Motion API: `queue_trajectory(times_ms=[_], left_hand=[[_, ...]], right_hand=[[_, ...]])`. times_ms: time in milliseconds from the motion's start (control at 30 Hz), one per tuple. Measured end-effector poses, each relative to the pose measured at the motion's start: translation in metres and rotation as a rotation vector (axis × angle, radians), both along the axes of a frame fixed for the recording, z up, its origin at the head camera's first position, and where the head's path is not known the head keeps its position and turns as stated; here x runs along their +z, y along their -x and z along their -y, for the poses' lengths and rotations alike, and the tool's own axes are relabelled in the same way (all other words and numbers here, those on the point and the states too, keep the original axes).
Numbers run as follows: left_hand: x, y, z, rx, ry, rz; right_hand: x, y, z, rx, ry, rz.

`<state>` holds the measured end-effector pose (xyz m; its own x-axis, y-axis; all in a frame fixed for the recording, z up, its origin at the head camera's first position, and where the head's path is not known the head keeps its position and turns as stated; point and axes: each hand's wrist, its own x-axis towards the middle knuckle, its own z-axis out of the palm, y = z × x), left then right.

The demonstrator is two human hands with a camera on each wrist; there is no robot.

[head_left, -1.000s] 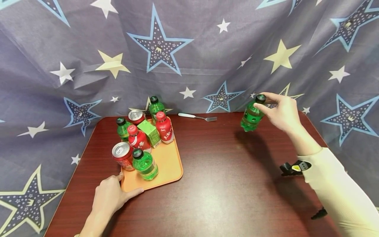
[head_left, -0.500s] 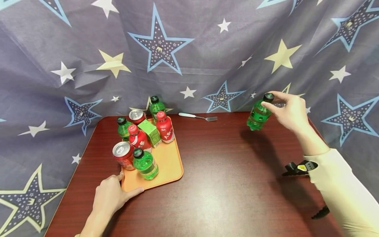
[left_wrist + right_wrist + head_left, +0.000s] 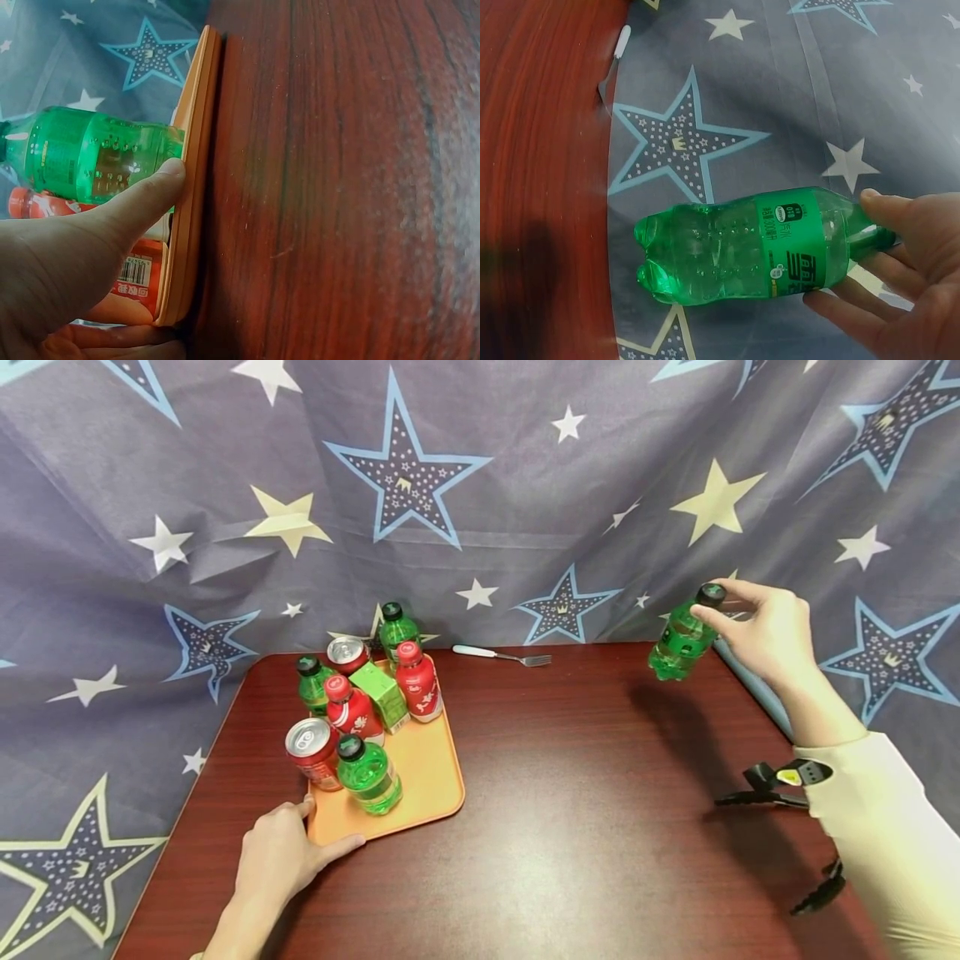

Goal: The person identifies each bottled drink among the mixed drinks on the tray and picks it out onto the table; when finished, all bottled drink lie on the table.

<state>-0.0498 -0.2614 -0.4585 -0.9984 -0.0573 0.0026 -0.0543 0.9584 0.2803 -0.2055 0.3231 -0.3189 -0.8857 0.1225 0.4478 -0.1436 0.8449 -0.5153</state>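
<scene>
In the head view my right hand [image 3: 776, 631] holds a green soda bottle [image 3: 682, 643] by its neck, tilted and raised above the table's far right. The right wrist view shows the bottle's [image 3: 735, 247] label and ridged base. My left hand [image 3: 276, 856] grips the near left corner of an orange tray [image 3: 431, 768], thumb along the front rim. Crowded onto the tray are green bottles, including a near one [image 3: 369, 781], red bottles [image 3: 418, 685], red cans [image 3: 311, 752] and a green carton [image 3: 381, 697]. Some of their bases are hidden.
A fork [image 3: 502, 655] with a white handle lies at the table's [image 3: 555, 827] back edge. Behind it hangs a star-patterned cloth [image 3: 517, 510]. A black wrist strap mount [image 3: 783, 777] sticks out from the right sleeve.
My right hand has carried the green soda bottle further right and slightly up. The left hand and tray have stayed in place.
</scene>
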Motion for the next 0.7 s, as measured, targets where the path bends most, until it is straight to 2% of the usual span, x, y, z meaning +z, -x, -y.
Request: queue_trajectory(times_ms=[333, 700], left_hand=[[0.003, 0.001, 0.000, 0.003, 0.005, 0.031], [0.003, 0.002, 0.000, -0.009, 0.016, 0.022]], right_hand=[[0.002, 0.001, -0.020, -0.058, 0.012, 0.056], [0.005, 0.002, -0.035, -0.123, 0.027, 0.115]])
